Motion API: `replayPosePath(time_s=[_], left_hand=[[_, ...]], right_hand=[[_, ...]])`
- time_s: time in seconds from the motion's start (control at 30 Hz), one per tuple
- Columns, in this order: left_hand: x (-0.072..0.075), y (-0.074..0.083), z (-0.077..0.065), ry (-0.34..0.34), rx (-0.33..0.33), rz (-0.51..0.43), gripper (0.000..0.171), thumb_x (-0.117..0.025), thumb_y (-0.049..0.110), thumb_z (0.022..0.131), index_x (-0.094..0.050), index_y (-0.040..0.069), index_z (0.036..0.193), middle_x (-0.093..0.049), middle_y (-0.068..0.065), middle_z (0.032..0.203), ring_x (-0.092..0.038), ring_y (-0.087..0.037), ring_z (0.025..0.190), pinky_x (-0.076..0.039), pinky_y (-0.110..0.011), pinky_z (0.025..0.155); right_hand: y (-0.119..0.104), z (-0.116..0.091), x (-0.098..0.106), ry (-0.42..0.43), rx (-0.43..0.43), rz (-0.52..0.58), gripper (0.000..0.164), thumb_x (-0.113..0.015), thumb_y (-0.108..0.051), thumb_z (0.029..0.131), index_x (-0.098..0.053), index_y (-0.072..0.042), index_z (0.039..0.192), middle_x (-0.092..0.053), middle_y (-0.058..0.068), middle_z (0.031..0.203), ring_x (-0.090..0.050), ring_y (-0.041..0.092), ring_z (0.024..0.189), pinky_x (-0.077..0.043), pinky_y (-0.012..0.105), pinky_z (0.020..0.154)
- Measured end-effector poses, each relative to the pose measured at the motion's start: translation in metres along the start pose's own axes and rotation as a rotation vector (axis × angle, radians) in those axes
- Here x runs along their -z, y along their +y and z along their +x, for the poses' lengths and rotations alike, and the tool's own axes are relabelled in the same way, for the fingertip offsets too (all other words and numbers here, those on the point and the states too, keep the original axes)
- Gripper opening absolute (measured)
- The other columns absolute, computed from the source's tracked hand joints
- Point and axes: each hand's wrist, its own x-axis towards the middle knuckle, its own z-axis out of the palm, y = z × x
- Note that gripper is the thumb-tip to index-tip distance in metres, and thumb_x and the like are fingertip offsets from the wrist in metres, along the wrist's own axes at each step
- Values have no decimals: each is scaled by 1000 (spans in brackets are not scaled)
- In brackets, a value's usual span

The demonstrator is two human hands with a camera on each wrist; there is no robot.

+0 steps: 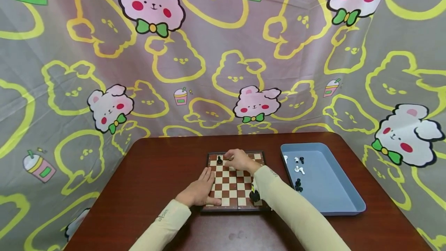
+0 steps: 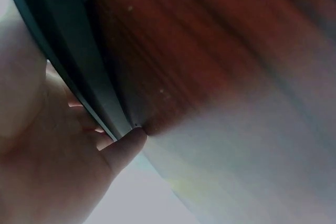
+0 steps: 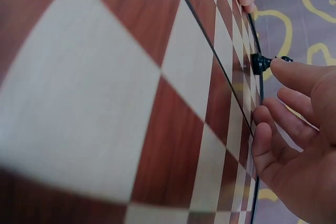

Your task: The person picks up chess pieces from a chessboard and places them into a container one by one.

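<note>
A brown and cream chessboard point(image 1: 225, 186) lies on the table. My left hand point(image 1: 199, 191) rests along its left edge with fairly straight fingers, the thumb reaching over the near left corner. In the left wrist view that thumb point(image 2: 126, 148) touches the board's dark side point(image 2: 86, 51). A black chess piece point(image 1: 219, 160) stands upright near the far left corner. Just right of it, my right hand point(image 1: 241, 160) hovers low over the far rows. In the right wrist view its thumb point(image 3: 296, 77) overlaps a black chess piece point(image 3: 257, 64); whether the fingers pinch one is hidden.
A blue-grey tray point(image 1: 331, 181) stands right of the board. Several white chess pieces point(image 1: 297, 169) and black chess pieces point(image 1: 298, 185) lie along its left side. The brown table point(image 1: 153, 177) meets a patterned cloth point(image 1: 209, 119) at the back and sides.
</note>
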Motion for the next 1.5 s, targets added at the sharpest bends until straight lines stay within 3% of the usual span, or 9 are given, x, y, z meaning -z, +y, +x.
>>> replayPosePath(time_s=[0.27, 0.5, 0.97, 1.5], left_hand=[[-2, -2, 0, -4, -18, 2, 116, -57, 73, 73, -19, -7, 147, -8, -26, 153, -5, -37, 142, -42, -41, 97], [0, 0, 0, -28, 5, -5, 114, -57, 72, 73, -18, -5, 148, -6, -24, 155, -2, -34, 142, -41, -40, 98], [-3, 4, 1, -30, 4, -7, 113, -58, 70, 74, -18, -5, 149, -5, -23, 155, -2, -33, 143, -35, -39, 103], [0, -1, -1, -22, 10, 11, 112, -56, 70, 75, -18, -4, 149, -5, -22, 155, -2, -33, 143, -39, -39, 100]], right_hand=[[-5, 7, -9, 7, 2, -86, 33, -66, -18, 90, -61, -7, 121, -61, 7, 115, -58, 24, 104, -49, 38, 82], [-6, 15, -13, 21, 0, -155, 36, -68, -19, 89, -61, -8, 123, -60, 8, 117, -56, 25, 109, -47, 39, 87], [-3, 20, -19, 38, 31, -246, 30, -69, -19, 88, -66, -10, 117, -58, 4, 104, -57, 22, 97, -48, 36, 80], [-4, 23, -20, 36, 96, -294, 28, -65, -18, 91, -64, -4, 115, -59, 7, 102, -58, 23, 94, -48, 37, 80]])
